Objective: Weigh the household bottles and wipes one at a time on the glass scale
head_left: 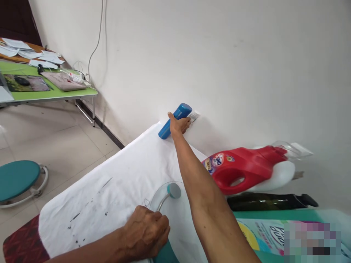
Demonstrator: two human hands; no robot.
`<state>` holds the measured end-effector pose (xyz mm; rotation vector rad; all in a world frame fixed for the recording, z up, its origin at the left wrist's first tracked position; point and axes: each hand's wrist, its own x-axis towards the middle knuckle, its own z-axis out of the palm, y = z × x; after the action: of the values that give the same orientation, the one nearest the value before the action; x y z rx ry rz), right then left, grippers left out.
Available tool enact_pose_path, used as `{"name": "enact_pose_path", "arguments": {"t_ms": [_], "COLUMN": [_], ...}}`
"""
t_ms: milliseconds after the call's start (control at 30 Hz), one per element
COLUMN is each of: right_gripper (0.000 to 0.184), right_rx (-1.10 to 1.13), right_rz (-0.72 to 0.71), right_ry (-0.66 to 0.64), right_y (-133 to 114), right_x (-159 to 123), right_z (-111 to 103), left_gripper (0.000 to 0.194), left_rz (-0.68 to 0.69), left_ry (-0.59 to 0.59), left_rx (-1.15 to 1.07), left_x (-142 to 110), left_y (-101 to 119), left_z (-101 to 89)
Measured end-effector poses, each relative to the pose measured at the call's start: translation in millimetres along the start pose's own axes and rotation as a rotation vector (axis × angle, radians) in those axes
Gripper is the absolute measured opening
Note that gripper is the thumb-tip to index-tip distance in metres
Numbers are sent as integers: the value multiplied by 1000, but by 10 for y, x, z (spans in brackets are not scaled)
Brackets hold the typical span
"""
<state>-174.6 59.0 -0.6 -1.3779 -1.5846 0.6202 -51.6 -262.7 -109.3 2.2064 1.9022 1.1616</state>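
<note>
At the far end of the white-covered table, my right hand is wrapped around a blue bottle, which leans to the right. Beside its fingertips is a small clear piece with a pale label; whether they touch it is unclear. My left hand is closed near the front, around a thin stem with a round teal-grey head. A clear rounded thing and a teal part show beside this hand. Its fingertips are hidden.
Right of my forearm are a red OMO detergent bottle, a dark bottle and a teal package with printed label. A wall runs behind. To the left are a teal stool and a green table with papers and a mouse.
</note>
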Motion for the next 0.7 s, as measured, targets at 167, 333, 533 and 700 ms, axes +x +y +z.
{"name": "enact_pose_path", "arguments": {"t_ms": [167,333,533,700], "right_gripper": [59,46,45,53], "right_rx": [8,24,131,295], "right_rz": [76,23,-69,-170], "right_ry": [51,41,-84,-63], "right_y": [43,156,406,423], "right_x": [82,-63,-620,-1109], "right_z": [50,-387,-1319,-2387], "left_gripper": [21,22,24,28], "left_rz": [-5,-15,-14,-37], "left_ry": [-51,-107,-141,-172], "left_rx": [4,6,-1,-20], "left_x": [-7,9,8,5], "left_y": [-19,-38,-66,-72], "left_z": [34,7,-45,-118]}}
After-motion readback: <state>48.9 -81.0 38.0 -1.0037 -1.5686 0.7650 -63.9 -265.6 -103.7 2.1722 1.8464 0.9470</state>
